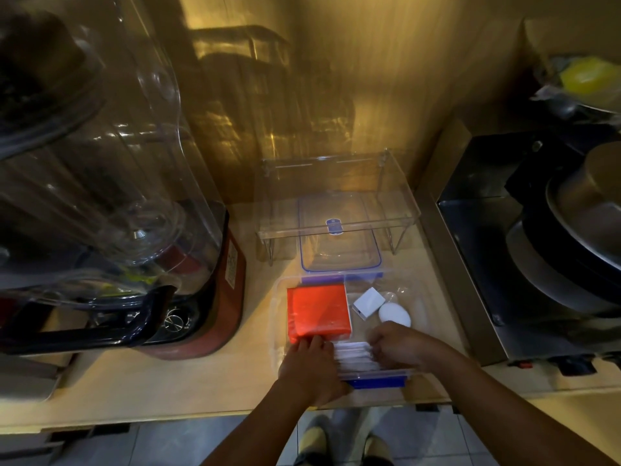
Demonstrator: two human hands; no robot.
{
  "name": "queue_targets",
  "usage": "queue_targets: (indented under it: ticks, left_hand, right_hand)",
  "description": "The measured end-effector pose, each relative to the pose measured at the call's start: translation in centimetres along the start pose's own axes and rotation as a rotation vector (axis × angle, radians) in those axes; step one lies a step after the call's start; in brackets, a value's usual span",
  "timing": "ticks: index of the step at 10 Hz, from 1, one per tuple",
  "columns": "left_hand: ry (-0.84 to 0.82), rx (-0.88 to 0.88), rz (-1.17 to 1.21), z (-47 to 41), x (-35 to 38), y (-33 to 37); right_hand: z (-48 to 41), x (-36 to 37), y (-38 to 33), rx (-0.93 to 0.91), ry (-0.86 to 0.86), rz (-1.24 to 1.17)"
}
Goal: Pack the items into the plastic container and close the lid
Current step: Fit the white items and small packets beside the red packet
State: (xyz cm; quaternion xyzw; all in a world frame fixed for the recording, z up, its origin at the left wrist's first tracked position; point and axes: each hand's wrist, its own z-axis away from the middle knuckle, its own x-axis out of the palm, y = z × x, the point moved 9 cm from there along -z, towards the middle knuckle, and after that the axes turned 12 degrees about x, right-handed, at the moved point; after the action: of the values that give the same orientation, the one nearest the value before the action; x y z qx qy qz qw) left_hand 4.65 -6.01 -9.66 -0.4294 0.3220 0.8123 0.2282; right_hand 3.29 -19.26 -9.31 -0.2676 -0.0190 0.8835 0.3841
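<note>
A clear plastic container with blue clasps stands open near the counter's front edge. Inside lie a red box at the left, a small white charger cube and a white oval object at the right. A white stack of folded items sits at the container's near side. My left hand and my right hand press on the stack from either side, fingers curled against it. The clear lid with blue trim lies flat behind the container, under a small rack.
A large blender with a red base fills the counter's left. A clear acrylic rack on metal legs stands over the lid. A black cooker with stacked pans sits at the right. A yellow wall rises behind. My feet show on the tiled floor.
</note>
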Motion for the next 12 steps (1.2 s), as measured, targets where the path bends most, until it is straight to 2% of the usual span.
queue_targets:
  ticks: [1, 2, 3, 5, 8, 9, 10, 11, 12]
  left_hand:
    - [-0.015, -0.012, 0.005, 0.0, 0.1, -0.1]
    - [-0.018, -0.020, 0.012, 0.0, 0.2, -0.2]
    - [-0.031, -0.005, 0.012, 0.0, 0.2, -0.2]
    - [-0.013, 0.031, 0.000, 0.0, 0.1, 0.0]
    - [0.130, 0.073, -0.005, 0.6, -0.4, 0.4]
    - [0.107, 0.094, 0.005, 0.6, -0.4, 0.5]
    - [0.105, 0.094, 0.000, 0.6, -0.5, 0.5]
    - [0.133, 0.091, 0.009, 0.8, -0.5, 0.5]
    - [0.151, 0.147, 0.000, 1.0, -0.7, 1.0]
  right_hand:
    - [0.3, -0.8, 0.8, 0.084, 0.048, 0.017]
    - [0.4, -0.6, 0.5, 0.067, 0.003, 0.052]
    - [0.2, 0.1, -0.2, -0.027, -0.047, 0.116]
    - [0.2, -0.2, 0.0, -0.012, -0.005, 0.126]
    - [-0.1, 0.5, -0.9, -0.122, 0.046, 0.167]
    - [-0.1, -0.2, -1.0, -0.192, 0.097, 0.159]
    - [0.1, -3.3, -1.3, -0.228, 0.312, 0.051]
    - [0.5, -5.4, -1.3, -0.203, 0.451, -0.040]
    - [0.9, -4.5, -2.0, -0.256, 0.314, 0.004]
